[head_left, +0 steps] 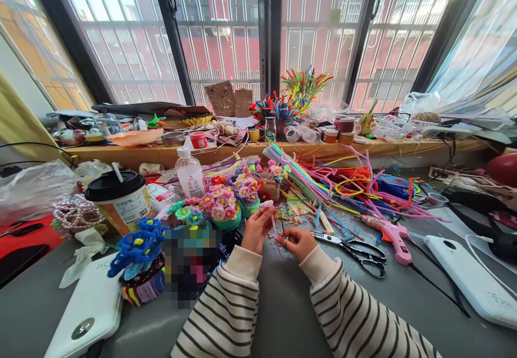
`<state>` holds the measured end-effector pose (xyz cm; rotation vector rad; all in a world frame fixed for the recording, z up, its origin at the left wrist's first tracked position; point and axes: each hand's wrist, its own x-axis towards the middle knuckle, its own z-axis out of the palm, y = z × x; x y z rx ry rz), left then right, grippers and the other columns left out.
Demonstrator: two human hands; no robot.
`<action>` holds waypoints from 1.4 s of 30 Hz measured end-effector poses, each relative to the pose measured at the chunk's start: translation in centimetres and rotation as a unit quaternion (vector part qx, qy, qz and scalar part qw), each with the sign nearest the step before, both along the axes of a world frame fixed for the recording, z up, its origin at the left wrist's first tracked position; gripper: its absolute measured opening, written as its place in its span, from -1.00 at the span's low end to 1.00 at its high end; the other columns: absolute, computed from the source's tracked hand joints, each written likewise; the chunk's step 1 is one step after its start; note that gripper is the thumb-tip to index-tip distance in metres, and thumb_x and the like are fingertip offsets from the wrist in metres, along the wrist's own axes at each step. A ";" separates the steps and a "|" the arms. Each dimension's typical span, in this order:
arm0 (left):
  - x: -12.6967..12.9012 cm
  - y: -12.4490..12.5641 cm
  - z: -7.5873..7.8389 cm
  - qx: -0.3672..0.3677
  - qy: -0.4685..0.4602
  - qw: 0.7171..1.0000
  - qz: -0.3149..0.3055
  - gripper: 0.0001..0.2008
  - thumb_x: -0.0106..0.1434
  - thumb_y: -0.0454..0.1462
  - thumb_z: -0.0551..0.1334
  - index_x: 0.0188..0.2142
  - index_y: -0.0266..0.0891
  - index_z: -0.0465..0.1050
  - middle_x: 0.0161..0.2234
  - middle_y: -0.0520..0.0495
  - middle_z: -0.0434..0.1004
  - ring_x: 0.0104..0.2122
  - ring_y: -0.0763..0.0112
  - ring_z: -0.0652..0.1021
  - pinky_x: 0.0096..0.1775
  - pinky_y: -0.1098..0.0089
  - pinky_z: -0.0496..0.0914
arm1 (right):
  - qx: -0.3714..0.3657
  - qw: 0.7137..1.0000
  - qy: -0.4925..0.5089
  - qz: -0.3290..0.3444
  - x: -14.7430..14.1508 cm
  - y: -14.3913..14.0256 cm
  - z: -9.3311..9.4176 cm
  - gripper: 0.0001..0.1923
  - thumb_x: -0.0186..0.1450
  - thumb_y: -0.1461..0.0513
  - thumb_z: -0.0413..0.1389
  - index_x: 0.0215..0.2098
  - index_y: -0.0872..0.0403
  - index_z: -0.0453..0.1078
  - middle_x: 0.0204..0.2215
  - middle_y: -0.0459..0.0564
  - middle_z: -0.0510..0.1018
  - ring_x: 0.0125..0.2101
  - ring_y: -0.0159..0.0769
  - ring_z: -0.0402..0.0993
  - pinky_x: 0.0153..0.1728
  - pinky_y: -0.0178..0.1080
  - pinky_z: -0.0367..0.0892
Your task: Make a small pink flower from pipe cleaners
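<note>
My left hand (256,230) pinches a small pale pink pipe-cleaner flower (267,205) by its thin stem, held upright above the grey table (283,304). My right hand (298,241) sits just to its right and grips a thin dark wire stem (283,227) between its fingers. The two hands nearly touch. Both arms wear striped sleeves. Right behind the hands stand small baskets of pink and multicoloured pipe-cleaner flowers (220,206).
Black scissors (357,251) and a pink glue gun (391,235) lie right of my hands. A heap of coloured pipe cleaners (335,180) spreads behind. A lidded cup (119,199), a plastic bottle (189,174), a blue flower basket (139,261) and white devices (470,277) surround the spot.
</note>
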<state>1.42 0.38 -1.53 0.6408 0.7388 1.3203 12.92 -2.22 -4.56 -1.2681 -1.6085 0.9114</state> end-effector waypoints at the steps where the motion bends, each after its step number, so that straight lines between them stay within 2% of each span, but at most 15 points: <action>1: 0.0 0.0 0.1 -0.003 0.001 1.000 -0.008 -0.85 -0.17 -0.33 0.27 -0.53 -0.29 0.35 -0.55 0.05 0.43 -0.57 0.60 0.41 -0.47 0.55 0.26 | -0.011 1.000 0.012 0.008 0.0 0.1 0.0 -0.68 -0.09 0.03 0.06 -0.65 0.15 0.29 -0.84 -0.25 -0.01 -0.75 -0.57 -0.15 -0.72 -0.40 -0.14; 6: -0.2 -0.2 0.3 -0.013 -0.023 0.998 -0.065 -0.83 -0.10 -0.31 0.23 -0.43 -0.28 0.40 -0.47 0.00 0.45 -0.48 0.57 0.44 -0.41 0.54 0.29 | -0.107 0.986 0.109 0.061 0.6 0.6 0.2 -0.61 -0.15 -0.05 0.06 -0.64 0.13 0.24 -0.85 -0.26 0.03 -0.78 -0.58 -0.11 -0.75 -0.41 -0.16; 9: -0.3 -0.1 0.2 -0.020 -0.047 0.996 -0.070 -0.84 -0.11 -0.35 0.23 -0.43 -0.28 0.40 -0.51 0.02 0.44 -0.48 0.58 0.43 -0.42 0.57 0.29 | -0.145 0.981 0.100 0.080 0.8 0.7 0.4 -0.57 -0.13 -0.09 0.01 -0.60 0.13 0.27 -0.88 -0.29 -0.03 -0.82 -0.57 -0.14 -0.77 -0.40 -0.18; 14: -0.4 -0.1 0.0 -0.022 -0.071 0.995 -0.070 -0.89 -0.14 -0.34 0.25 -0.54 -0.28 0.36 -0.59 0.08 0.39 -0.54 0.61 0.41 -0.45 0.54 0.28 | 0.010 0.995 -0.054 0.080 1.3 0.5 0.8 -0.50 0.02 -0.09 -0.12 -0.63 0.16 0.38 -0.82 -0.18 0.11 -0.73 -0.53 0.00 -0.69 -0.40 -0.08; 19: -0.5 -0.2 0.2 -0.008 -0.043 0.998 -0.049 -0.87 -0.17 -0.33 0.26 -0.55 -0.28 0.34 -0.54 0.09 0.38 -0.54 0.63 0.39 -0.46 0.54 0.25 | 0.064 0.980 -0.133 0.130 1.7 0.2 1.0 -0.35 0.04 -0.16 -0.29 -0.62 0.16 0.35 -0.76 -0.11 0.23 -0.68 -0.49 0.09 -0.65 -0.40 -0.02; 24: -0.5 -0.1 0.2 0.000 -0.044 0.999 -0.028 -0.88 -0.17 -0.35 0.26 -0.58 -0.29 0.33 -0.53 0.10 0.38 -0.51 0.63 0.39 -0.42 0.53 0.24 | 0.060 0.954 -0.214 0.202 1.6 -0.4 0.7 -0.37 0.02 -0.18 -0.30 -0.67 0.15 0.27 -0.80 -0.17 0.14 -0.72 -0.53 -0.01 -0.69 -0.41 -0.12; 29: -0.5 0.0 -0.1 0.007 -0.038 0.999 -0.030 -0.90 -0.15 -0.35 0.25 -0.56 -0.30 0.35 -0.52 0.09 0.38 -0.50 0.62 0.38 -0.40 0.53 0.24 | 0.069 0.946 -0.226 0.223 1.3 -0.8 0.6 -0.42 0.02 -0.16 -0.24 -0.68 0.14 0.23 -0.80 -0.18 0.10 -0.73 -0.54 -0.05 -0.70 -0.40 -0.17; 36: -0.5 0.1 -0.3 0.027 -0.028 0.999 -0.027 -0.93 -0.13 -0.36 0.23 -0.58 -0.30 0.35 -0.51 0.08 0.37 -0.47 0.61 0.37 -0.39 0.54 0.23 | 0.050 0.963 -0.186 0.188 0.7 -0.9 0.9 -0.52 -0.01 -0.09 -0.07 -0.77 0.14 0.13 -0.83 -0.22 0.02 -0.73 -0.56 -0.11 -0.72 -0.41 -0.19; 42: -0.6 0.0 -0.1 0.030 -0.027 0.999 0.000 -0.92 -0.13 -0.33 0.23 -0.58 -0.30 0.34 -0.52 0.08 0.34 -0.50 0.62 0.35 -0.40 0.53 0.23 | 0.009 0.979 -0.141 0.148 0.4 -0.8 0.9 -0.56 -0.05 -0.05 0.00 -0.79 0.13 0.10 -0.84 -0.20 0.15 -0.76 -0.57 -0.03 -0.73 -0.44 -0.10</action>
